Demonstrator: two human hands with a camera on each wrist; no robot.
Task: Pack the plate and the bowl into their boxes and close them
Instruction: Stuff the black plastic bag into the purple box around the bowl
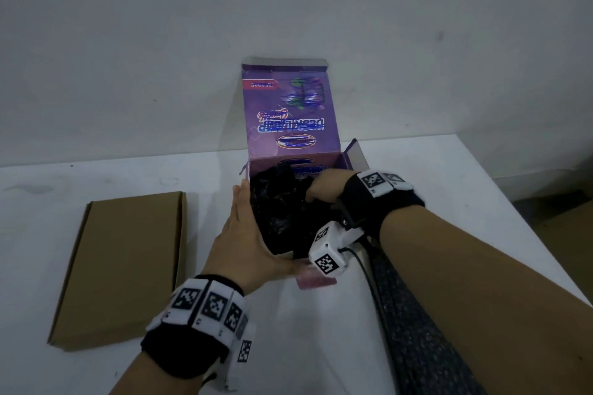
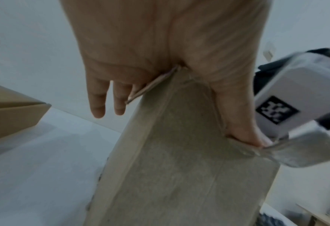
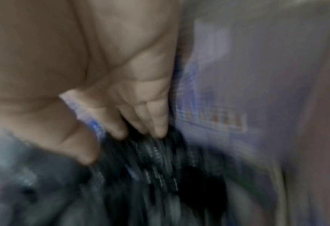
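An open purple printed box (image 1: 290, 112) stands mid-table, its lid upright at the back. A black crinkled wrapped bundle (image 1: 279, 205) fills it; what is inside the wrap is hidden. My left hand (image 1: 239, 234) lies flat against the box's left wall, fingers straight. In the left wrist view this left hand (image 2: 160, 53) straddles a corner of the box's grey cardboard (image 2: 179, 168), thumb on the near flap. My right hand (image 1: 324, 186) reaches into the box from the right. The blurred right wrist view has its fingertips (image 3: 158, 126) pushing onto the black wrap (image 3: 160, 175) beside the purple inner wall (image 3: 237, 91).
A flat brown cardboard box (image 1: 125, 266), closed, lies on the white table (image 1: 96, 176) to the left of the purple one; its corner (image 2: 11, 119) shows in the left wrist view. A white wall rises close behind. The table's right edge (image 1: 513, 189) runs near my right forearm.
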